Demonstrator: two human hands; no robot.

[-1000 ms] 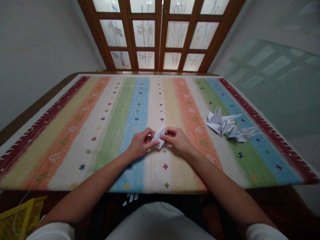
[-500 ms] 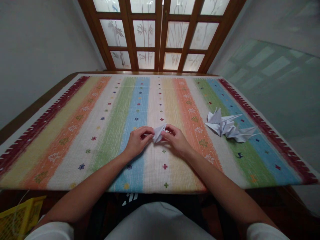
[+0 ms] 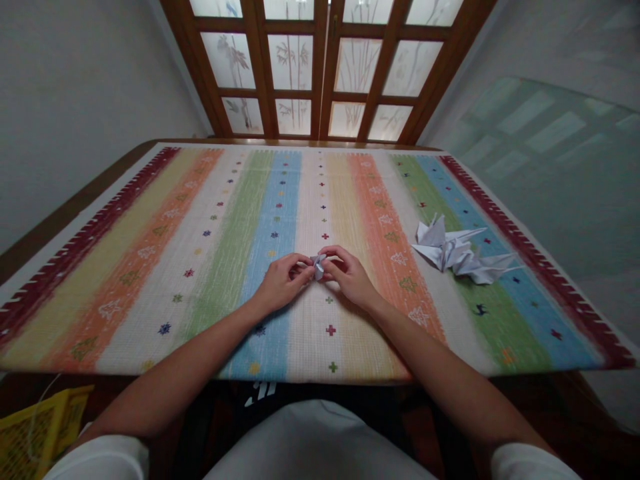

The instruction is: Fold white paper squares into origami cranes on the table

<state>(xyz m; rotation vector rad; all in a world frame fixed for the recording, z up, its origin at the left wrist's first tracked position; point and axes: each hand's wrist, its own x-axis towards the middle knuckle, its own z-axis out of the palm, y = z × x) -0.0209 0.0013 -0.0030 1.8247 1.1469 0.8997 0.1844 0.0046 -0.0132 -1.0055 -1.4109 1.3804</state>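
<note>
A small folded piece of white paper [image 3: 319, 268] is pinched between my two hands, just above the middle of the striped tablecloth [image 3: 305, 333]. My left hand [image 3: 283, 281] grips its left side between thumb and fingers. From the right, my right hand [image 3: 350, 275] closes thumb and forefinger on the other side. Fingertips cover much of the paper, so its exact folded form cannot be made out. Off to the right, several white origami cranes [image 3: 445, 248] lie bunched together on the cloth, apart from my hands.
The cloth covers a table whose wooden edge [image 3: 75, 217] shows at the left. Beyond the far edge stand wooden doors [image 3: 320, 73] with frosted panes. A glossy pale green panel [image 3: 550, 180] leans at the right. Below the table, lower left, is a yellow plastic basket [image 3: 45, 427].
The folded paper has turned between my fingers and now shows a narrower, more compact side. My hands have come slightly closer together. The cranes have stayed put.
</note>
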